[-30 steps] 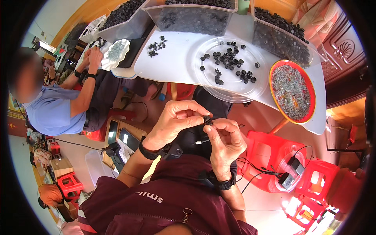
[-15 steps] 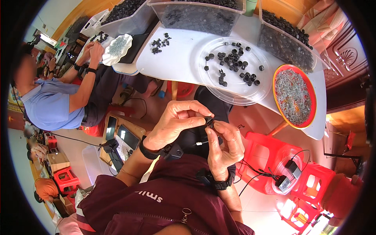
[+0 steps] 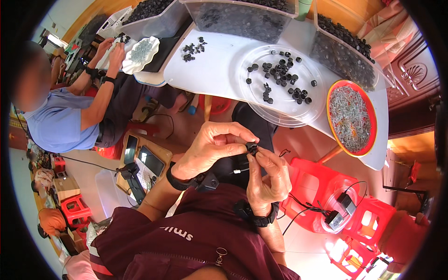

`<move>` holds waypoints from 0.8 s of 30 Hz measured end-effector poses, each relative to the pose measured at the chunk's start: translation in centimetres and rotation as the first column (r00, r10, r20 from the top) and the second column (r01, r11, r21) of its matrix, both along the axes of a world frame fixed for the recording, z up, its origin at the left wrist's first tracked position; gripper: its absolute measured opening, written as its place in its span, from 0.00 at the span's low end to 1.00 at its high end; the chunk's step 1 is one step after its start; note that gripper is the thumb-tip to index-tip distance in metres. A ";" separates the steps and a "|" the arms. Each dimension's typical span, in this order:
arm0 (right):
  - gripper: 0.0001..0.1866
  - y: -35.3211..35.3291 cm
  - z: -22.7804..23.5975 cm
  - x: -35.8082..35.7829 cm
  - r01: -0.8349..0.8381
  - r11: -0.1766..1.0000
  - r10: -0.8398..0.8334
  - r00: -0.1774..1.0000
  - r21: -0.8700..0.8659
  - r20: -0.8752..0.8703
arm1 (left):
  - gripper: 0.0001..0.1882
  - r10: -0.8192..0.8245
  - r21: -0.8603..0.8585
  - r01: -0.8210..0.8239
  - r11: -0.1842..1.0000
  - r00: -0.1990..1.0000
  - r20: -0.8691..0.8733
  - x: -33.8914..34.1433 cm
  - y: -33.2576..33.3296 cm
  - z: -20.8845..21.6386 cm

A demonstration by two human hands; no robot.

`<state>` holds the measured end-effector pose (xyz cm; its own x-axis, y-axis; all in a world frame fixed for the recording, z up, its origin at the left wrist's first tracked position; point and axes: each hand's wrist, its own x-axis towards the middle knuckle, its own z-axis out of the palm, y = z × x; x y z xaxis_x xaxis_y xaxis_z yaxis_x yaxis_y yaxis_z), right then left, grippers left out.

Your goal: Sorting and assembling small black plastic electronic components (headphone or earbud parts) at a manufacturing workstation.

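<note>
Smooth white tabletop [image 3: 217,70] bears a round red bowl [image 3: 372,111]; left hand [image 3: 212,144] and right hand [image 3: 268,177] pinch a small, rounded black part [image 3: 252,148].

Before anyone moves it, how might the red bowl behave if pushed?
The red bowl probably feels heavy for its size, being filled with silvery metal pieces. Those might spill if jolted, since they lie loose. It could tip if pushed outward, sitting near the table edge.

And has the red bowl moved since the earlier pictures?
No: against the table, the red bowl keeps its place near the right end; the camera view shifted.
</note>
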<state>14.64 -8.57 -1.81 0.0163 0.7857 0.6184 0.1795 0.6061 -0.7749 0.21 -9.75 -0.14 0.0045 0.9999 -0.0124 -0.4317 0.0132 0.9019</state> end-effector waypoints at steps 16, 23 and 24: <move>0.15 -0.1 0.0 0.2 0.022 0.997 -0.028 0.996 0.077 0.086 | 0.11 0.017 0.042 -0.017 0.999 1.000 -0.010 0.3 -0.1 -0.3; 0.15 0.1 0.0 0.3 0.017 0.992 -0.029 0.995 0.124 0.097 | 0.11 0.057 -0.032 -0.056 0.998 0.998 0.022 0.5 0.0 0.1; 0.15 0.1 -0.1 0.4 0.018 0.992 -0.030 0.995 0.123 0.097 | 0.11 0.051 -0.002 -0.051 0.999 0.999 0.016 0.5 0.0 0.0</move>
